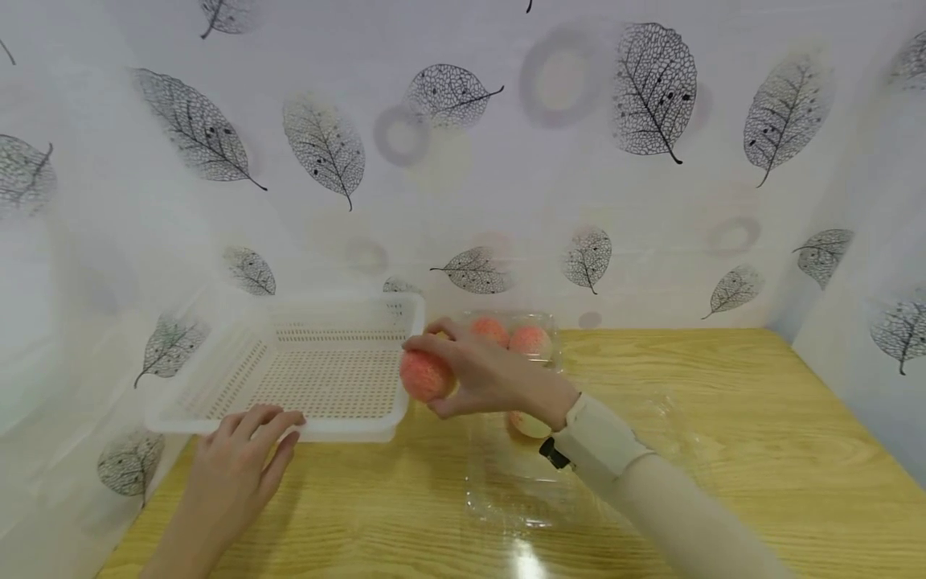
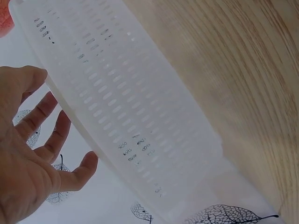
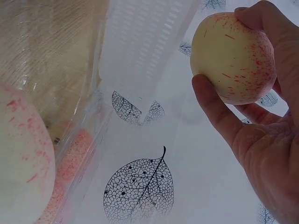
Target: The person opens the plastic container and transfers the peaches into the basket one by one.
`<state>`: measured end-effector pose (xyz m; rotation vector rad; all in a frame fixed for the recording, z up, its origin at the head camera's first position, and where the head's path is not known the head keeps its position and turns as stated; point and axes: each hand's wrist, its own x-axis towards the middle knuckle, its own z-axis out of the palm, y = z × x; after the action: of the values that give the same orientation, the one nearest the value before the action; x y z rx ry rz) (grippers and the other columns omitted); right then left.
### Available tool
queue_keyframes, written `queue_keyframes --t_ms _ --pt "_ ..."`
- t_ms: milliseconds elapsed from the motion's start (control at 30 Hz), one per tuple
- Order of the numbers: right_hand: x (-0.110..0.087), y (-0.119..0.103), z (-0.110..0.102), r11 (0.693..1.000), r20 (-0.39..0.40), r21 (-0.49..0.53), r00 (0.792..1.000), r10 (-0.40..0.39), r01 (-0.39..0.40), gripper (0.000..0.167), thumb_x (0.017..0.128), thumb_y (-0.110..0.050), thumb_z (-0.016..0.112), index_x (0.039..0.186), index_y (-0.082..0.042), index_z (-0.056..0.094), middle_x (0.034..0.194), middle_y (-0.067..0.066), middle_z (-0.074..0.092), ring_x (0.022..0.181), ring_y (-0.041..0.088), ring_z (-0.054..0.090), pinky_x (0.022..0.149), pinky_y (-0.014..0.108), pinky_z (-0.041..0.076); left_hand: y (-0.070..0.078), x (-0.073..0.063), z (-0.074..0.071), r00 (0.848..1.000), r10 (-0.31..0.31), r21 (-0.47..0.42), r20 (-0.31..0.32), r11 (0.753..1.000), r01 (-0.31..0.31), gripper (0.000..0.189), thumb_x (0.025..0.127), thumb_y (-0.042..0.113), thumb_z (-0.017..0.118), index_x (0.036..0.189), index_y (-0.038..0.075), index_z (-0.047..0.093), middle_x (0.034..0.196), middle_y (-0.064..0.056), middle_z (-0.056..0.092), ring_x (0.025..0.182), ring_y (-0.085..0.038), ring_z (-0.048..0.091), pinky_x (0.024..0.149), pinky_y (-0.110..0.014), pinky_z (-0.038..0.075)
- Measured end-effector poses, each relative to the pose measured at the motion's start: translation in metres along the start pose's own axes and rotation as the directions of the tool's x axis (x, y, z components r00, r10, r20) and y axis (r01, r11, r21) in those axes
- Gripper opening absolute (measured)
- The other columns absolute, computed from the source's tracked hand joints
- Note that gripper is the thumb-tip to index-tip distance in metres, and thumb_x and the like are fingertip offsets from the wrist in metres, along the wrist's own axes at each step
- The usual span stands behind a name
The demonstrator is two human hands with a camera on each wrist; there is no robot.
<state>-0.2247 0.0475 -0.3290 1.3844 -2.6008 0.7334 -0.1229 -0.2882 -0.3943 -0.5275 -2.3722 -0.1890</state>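
Note:
A peach (image 1: 427,375), pinkish red on one side, is gripped by my right hand (image 1: 481,370) just off the right end of a white plastic basket (image 1: 333,430). The right wrist view shows the pale yellow, red-flecked side of this peach (image 3: 233,58) between thumb and fingers. My left hand (image 1: 242,450) rests its fingertips on the basket's near rim. In the left wrist view, those fingers (image 2: 56,135) spread along the rim of the slotted basket wall (image 2: 121,102). Beneath the right forearm lies a clear plastic box (image 1: 499,498) with several peaches (image 1: 530,342) in it.
The wooden table (image 1: 723,418) extends to the right, where a clear plastic lid (image 1: 665,426) lies beside the box. A white curtain (image 1: 492,185) with leaf prints hangs behind and along both sides. The basket's slotted floor (image 1: 325,382) shows through its open top.

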Motion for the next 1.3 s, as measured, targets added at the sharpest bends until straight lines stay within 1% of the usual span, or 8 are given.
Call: queue_keyframes --t_ms 133,367,600,800,1000,1300 --pt "0.005 0.001 0.001 1.0 0.002 0.022 1.0 0.016 -0.016 0.072 0.078 -0.025 0.083 0.143 -0.018 0.056 0.133 0.008 0.052 0.095 0.014 0.065 0.078 0.02 0.056 0.001 0.001 -0.001 1.0 -0.006 0.0 0.012 1.0 0.006 0.031 0.078 0.01 0.081 0.107 0.018 0.073 0.103 -0.008 0.071 0.088 -0.041 0.066 0.058 -0.06 0.052" --pt "0.013 0.004 0.003 1.0 -0.006 0.026 1.0 0.014 -0.014 0.073 0.076 -0.024 0.084 0.143 -0.016 0.055 0.135 0.01 0.053 0.102 0.018 0.064 0.083 0.025 0.057 0.0 0.001 0.0 1.0 -0.02 0.004 0.023 1.0 0.02 0.028 0.081 0.011 0.08 0.107 0.019 0.073 0.105 -0.008 0.071 0.09 -0.04 0.066 0.06 -0.061 0.051" --pt "0.025 0.0 0.004 1.0 0.027 0.021 0.999 0.023 -0.024 0.075 0.078 -0.026 0.084 0.146 -0.023 0.053 0.137 0.004 0.052 0.104 0.013 0.063 0.083 0.023 0.056 -0.001 0.0 0.0 0.999 -0.028 -0.01 0.019 1.0 0.028 0.028 0.081 0.01 0.081 0.106 0.021 0.074 0.106 -0.006 0.071 0.09 -0.04 0.065 0.059 -0.061 0.05" --pt "0.037 -0.002 0.01 0.999 0.041 0.033 0.999 0.005 -0.006 0.075 0.078 -0.024 0.084 0.146 -0.022 0.053 0.137 0.004 0.052 0.108 0.012 0.062 0.086 0.023 0.055 -0.001 0.001 0.001 1.0 -0.01 -0.027 0.004 1.0 0.01 0.027 0.082 0.011 0.081 0.106 0.02 0.074 0.105 -0.006 0.071 0.088 -0.04 0.066 0.057 -0.06 0.051" --pt "0.044 -0.004 0.015 0.999 0.053 0.049 0.999 0.01 -0.013 0.077 0.077 -0.021 0.085 0.147 -0.022 0.052 0.14 0.004 0.051 0.107 0.013 0.064 0.086 0.022 0.056 0.001 0.002 0.001 1.0 -0.023 -0.024 0.012 0.999 0.023 0.032 0.078 0.009 0.083 0.106 0.02 0.073 0.104 -0.006 0.07 0.088 -0.04 0.066 0.058 -0.061 0.051" --pt "0.058 -0.004 0.027 0.998 0.064 0.058 0.998 0.006 -0.01 0.076 0.079 -0.021 0.083 0.147 -0.021 0.051 0.141 0.007 0.05 0.108 0.016 0.064 0.084 0.022 0.056 0.001 0.0 0.0 0.999 -0.03 -0.02 0.017 0.999 0.03 0.032 0.077 0.009 0.083 0.105 0.02 0.073 0.104 -0.007 0.071 0.088 -0.041 0.066 0.057 -0.06 0.051"
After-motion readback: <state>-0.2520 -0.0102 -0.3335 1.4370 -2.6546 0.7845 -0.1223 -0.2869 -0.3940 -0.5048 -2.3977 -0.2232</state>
